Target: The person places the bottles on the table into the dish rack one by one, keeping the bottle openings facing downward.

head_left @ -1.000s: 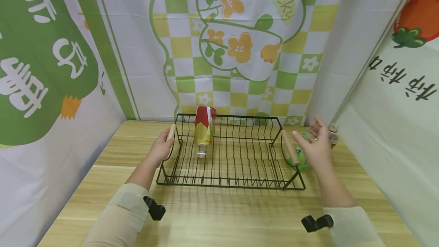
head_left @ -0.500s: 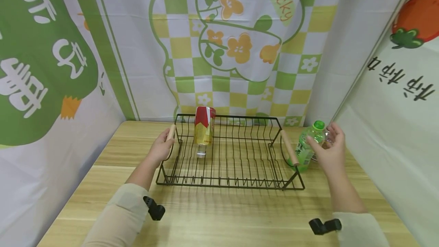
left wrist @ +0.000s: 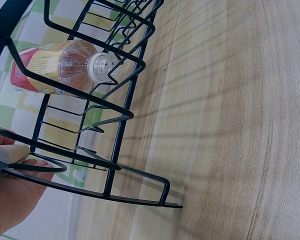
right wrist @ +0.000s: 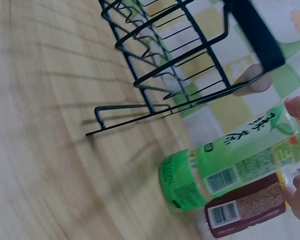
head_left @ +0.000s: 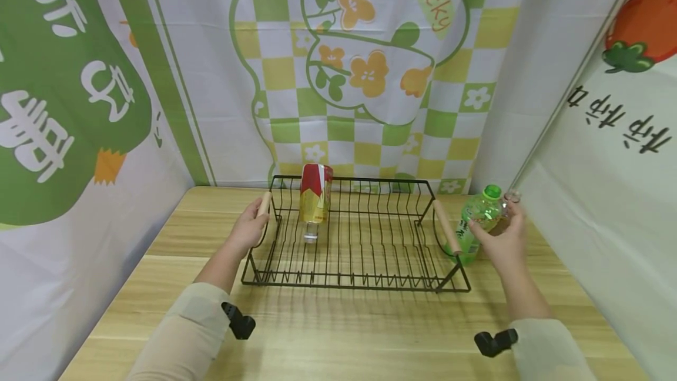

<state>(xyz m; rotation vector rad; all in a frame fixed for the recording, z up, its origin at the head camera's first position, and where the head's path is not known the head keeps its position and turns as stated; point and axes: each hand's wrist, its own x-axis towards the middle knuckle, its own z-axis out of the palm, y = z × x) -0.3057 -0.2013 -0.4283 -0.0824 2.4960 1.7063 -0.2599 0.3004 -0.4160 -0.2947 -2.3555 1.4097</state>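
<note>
My left hand (head_left: 250, 226) grips the left wooden handle (head_left: 264, 204) of a black wire dish rack (head_left: 338, 278). In the rack, toward its left side, a drink bottle (head_left: 315, 199) with a red and gold label leans on the back rail, its white cap (left wrist: 104, 67) low and toward the front. Right of the rack stands a green tea bottle (right wrist: 230, 155) with a green cap. My right hand (head_left: 505, 246) is around its upper part, thumb on the near side and fingers on the far right side. Those fingers are partly hidden.
A clear bottle with a brown label (right wrist: 250, 207) stands close behind the green one, mostly hidden in the head view. The rack's right wooden handle (head_left: 447, 228) is beside the green bottle. Printed cloth (head_left: 365, 134) hangs behind the wooden table (head_left: 338, 340).
My right hand first moved right, uncovering the green tea bottle, then came in slightly to the left and closed around it. My left hand, the rack and the bottle in it stay put.
</note>
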